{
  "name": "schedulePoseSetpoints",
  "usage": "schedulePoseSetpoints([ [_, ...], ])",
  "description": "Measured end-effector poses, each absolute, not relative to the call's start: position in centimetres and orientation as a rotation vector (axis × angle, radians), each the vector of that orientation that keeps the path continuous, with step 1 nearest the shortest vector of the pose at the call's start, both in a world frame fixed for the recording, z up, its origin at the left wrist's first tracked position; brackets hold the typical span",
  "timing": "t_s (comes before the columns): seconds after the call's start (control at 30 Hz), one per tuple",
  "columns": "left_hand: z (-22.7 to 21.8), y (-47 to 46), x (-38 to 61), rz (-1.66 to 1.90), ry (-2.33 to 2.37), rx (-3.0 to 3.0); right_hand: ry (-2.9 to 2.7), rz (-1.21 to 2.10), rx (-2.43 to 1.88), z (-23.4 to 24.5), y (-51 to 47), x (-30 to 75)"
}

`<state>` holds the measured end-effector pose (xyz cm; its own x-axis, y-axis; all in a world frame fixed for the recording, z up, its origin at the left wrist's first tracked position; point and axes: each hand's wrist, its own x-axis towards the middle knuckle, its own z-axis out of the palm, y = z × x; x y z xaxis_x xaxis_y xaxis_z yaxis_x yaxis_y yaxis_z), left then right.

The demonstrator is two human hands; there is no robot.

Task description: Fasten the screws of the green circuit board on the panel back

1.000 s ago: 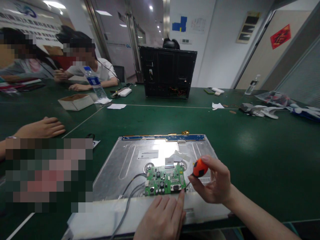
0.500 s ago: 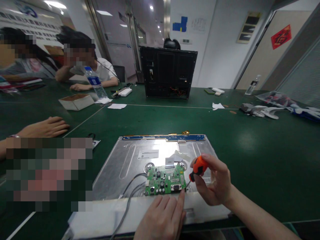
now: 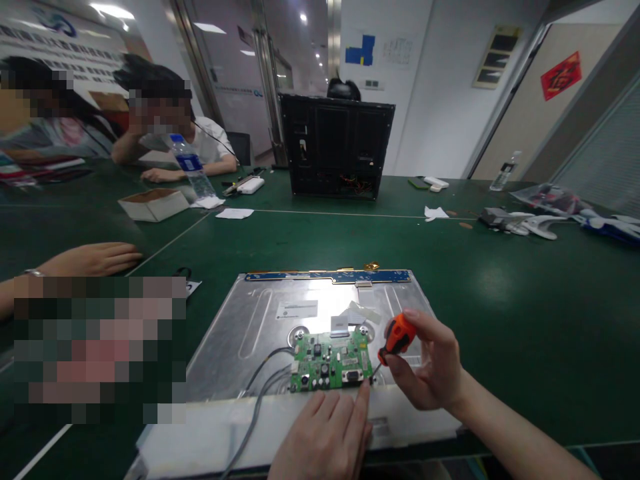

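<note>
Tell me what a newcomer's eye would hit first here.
Probably the orange and black screwdriver, tilted in the right hand by the near right corner of the green circuit board. The board lies on a silvery metal panel; beyond, a black case stands on the green table.

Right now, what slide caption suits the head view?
Right hand holding an orange screwdriver at a green circuit board, left hand at its edge.

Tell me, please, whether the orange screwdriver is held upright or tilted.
Tilted: the screwdriver in the right hand has its shaft slanting down-left toward the green board.
</note>
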<state>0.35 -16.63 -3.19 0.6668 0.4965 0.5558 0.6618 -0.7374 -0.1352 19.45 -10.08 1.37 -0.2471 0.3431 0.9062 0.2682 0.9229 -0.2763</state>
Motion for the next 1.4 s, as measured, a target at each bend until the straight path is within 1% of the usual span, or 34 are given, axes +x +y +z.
schedulePoseSetpoints([
  [0.13, -3.19, -16.54, 0.38, -0.710, -0.920, -2.566, -1.866, 0.129, -0.449, 1.45, -10.17, 19.55],
  [0.37, -3.47, -16.65, 0.19, -0.705, -0.912, -2.563, -1.840, 0.104, -0.455, 1.37, -10.30, 19.40],
  [0.77, -3.20, -16.83, 0.33, -0.718, -0.928, -2.557, -1.822, -0.035, -0.517, 1.15, -10.20, 19.44],
  [1.1, -3.29, -16.72, 0.32, -0.703, -0.920, -2.567, -1.877, 0.123, -0.448, 1.56, -10.34, 19.69],
  [1.4, -3.24, -16.66, 0.26, -0.737, -0.913, -2.561, -1.842, 0.071, -0.456, 1.30, -10.32, 19.47],
])
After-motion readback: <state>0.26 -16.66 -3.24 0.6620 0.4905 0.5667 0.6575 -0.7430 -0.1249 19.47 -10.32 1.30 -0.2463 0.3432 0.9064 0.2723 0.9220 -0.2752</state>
